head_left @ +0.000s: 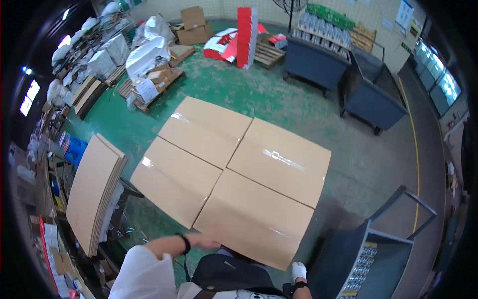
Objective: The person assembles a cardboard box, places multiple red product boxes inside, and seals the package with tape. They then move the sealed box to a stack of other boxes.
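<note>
Several taped brown cartons stand pushed together in a block in front of me, with narrow seams between them. At the near edge of the closest carton (259, 214) is my left hand (206, 241), blurred, so its fingers cannot be made out. It lies over or against that edge; whether it touches I cannot tell. A dark band circles the left wrist. My right hand (298, 270), in a white glove, is low beside the same carton's near right corner. Its fingers are too small and hidden to read. Another carton (177, 182) adjoins on the left.
To the left, a stack of flat cardboard sheets (94, 194) rests on a stand. A grey wheeled cart (408, 259) holding rows of shiny items is close on my right. Two more dark carts (313, 57) stand at the back, near a pallet (269, 55) and red-and-white cardboard.
</note>
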The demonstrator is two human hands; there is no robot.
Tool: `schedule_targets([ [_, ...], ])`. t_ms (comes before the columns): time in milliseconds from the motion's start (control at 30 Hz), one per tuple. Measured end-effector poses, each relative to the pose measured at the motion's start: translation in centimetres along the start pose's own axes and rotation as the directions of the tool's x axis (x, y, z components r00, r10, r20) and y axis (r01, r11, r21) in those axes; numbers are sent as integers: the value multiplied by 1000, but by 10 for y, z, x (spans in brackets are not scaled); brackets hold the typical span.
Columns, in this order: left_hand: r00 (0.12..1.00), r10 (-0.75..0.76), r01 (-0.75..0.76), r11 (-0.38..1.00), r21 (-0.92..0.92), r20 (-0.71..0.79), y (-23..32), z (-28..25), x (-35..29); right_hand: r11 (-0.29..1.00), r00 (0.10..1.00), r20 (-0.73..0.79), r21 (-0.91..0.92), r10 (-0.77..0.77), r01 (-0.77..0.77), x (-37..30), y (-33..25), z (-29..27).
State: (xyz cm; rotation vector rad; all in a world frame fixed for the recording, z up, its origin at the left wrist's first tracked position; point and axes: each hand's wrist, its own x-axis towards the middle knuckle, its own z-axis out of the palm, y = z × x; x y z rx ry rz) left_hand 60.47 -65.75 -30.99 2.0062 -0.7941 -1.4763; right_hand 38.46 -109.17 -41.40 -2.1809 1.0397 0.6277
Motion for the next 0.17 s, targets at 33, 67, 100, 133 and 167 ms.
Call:
schedule_targets([
  [33, 981, -131, 132, 991, 0, -145, -46, 86, -21, 956, 966, 123, -163, -227, 246, -4, -10, -12],
  [67, 930, -340, 320, 936, -147, -138, -39, 116, -43, 845, 887, 214, -280, -408, 456, -5, -8, -24],
  [100, 836, -542, 498, 812, -306, -78, -25, 155, -66, 506, 731, 407, -535, -548, 677, -10, -24, -40],
  [133, 785, -614, 551, 630, -547, 84, -16, 191, -85, 481, 677, 404, -487, -616, 729, -2, -16, -43],
  [167, 780, -616, 550, 594, -587, 107, 0, 237, -94, 446, 613, 401, -436, -681, 781, 9, -9, -44],
])
